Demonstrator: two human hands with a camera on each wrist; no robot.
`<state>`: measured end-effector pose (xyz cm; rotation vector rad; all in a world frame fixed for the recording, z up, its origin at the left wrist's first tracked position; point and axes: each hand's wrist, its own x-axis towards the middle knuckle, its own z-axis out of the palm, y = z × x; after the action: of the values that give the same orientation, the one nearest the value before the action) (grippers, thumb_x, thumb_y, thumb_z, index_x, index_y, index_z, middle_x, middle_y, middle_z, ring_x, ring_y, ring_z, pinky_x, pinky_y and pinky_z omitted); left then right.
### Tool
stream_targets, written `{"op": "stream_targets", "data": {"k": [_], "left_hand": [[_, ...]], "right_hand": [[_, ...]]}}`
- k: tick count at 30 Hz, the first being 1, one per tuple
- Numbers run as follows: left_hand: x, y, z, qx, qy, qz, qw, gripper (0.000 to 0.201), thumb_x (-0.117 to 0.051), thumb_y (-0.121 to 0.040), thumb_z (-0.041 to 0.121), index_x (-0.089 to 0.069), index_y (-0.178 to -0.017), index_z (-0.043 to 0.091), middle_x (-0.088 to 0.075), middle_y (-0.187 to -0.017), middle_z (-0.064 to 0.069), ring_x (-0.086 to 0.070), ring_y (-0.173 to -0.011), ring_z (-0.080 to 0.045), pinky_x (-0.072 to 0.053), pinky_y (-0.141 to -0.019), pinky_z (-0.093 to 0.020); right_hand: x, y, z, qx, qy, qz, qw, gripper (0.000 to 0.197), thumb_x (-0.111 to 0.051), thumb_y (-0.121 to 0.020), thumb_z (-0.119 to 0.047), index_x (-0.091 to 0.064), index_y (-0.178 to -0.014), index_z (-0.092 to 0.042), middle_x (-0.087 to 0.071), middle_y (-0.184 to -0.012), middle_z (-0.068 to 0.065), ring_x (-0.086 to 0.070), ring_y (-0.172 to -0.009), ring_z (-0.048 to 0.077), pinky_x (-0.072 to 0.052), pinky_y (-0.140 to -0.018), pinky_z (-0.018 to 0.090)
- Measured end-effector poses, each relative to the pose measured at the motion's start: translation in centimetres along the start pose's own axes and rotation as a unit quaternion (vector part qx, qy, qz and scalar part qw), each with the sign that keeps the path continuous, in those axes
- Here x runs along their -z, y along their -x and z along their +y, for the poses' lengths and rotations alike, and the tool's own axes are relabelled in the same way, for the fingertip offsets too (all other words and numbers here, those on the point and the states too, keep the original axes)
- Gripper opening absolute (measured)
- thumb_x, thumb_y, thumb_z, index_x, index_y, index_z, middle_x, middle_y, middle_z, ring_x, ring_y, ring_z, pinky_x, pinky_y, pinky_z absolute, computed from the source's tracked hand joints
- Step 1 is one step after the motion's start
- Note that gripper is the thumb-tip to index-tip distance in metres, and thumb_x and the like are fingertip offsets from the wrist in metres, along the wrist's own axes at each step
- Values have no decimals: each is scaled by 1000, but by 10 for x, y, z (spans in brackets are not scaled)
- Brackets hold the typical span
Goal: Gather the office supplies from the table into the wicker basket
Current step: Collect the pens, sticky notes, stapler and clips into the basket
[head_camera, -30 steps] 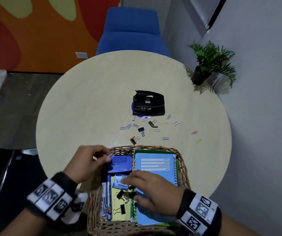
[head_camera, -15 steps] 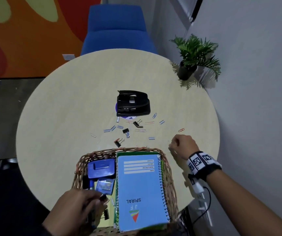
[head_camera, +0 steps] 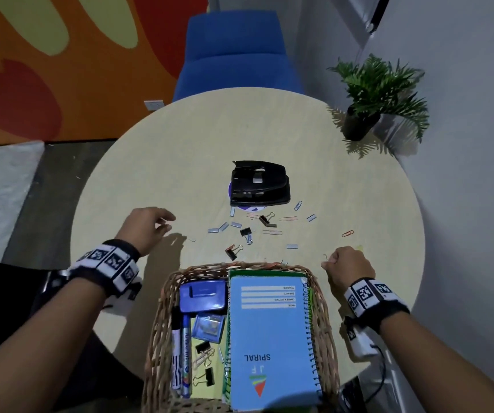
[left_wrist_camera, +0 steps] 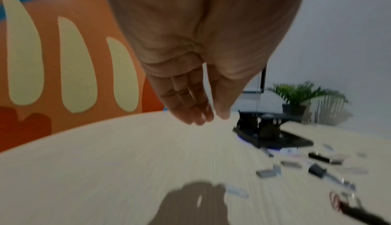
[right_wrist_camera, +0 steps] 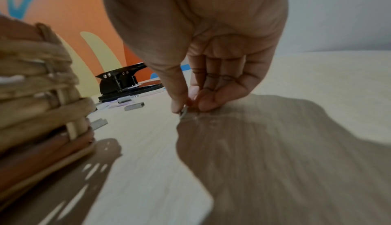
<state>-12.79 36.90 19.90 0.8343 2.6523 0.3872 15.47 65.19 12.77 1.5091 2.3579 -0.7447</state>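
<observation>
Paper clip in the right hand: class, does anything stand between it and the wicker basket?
Nothing visible does. The right hand pinches the paper clip low over the table, just right of the basket. Only bare tabletop lies between them; the clip just has to be lifted over the basket's rim.

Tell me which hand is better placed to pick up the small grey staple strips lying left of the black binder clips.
Left. The left hand hovers empty beside the grey staple strips, while the right hand is pinching a paper clip by the wicker basket.
</observation>
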Motion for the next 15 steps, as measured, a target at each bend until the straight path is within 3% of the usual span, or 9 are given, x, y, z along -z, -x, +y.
{"op": "stream_targets", "data": {"k": [2,8,15], "left_hand": [[-16,-18,0,-6,2,-28,1000,21,-60,-86,3,-72,-102,9,-72,-103,-14,-66,-98,-28,-47,-89,-32],[-50,-40,13,-26,-38,-126,991,19,-61,-85,9,-73,-99,7,-72,-105,-13,-64,-101,-30,-48,-89,-31],[-64,-46,5,-50,-108,-107,987,21,-53,-88,16,-69,-86,3,-63,-100,-18,-61,-91,-37,-44,-77,-33]], "right_hand": [[2,4,3,-4,-17,7,1000,19,-70,-82,-30,-62,-74,-15,-71,-90,11,-65,-85,33,-51,-75,34],[15,19,19,5,-68,48,996,18,-71,-80,-26,-63,-67,-15,-69,-76,7,-63,-74,31,-50,-68,32],[34,38,28,36,-88,68,993,19,-72,-82,-26,-63,-67,-17,-66,-71,3,-60,-69,25,-40,-61,27]]}}
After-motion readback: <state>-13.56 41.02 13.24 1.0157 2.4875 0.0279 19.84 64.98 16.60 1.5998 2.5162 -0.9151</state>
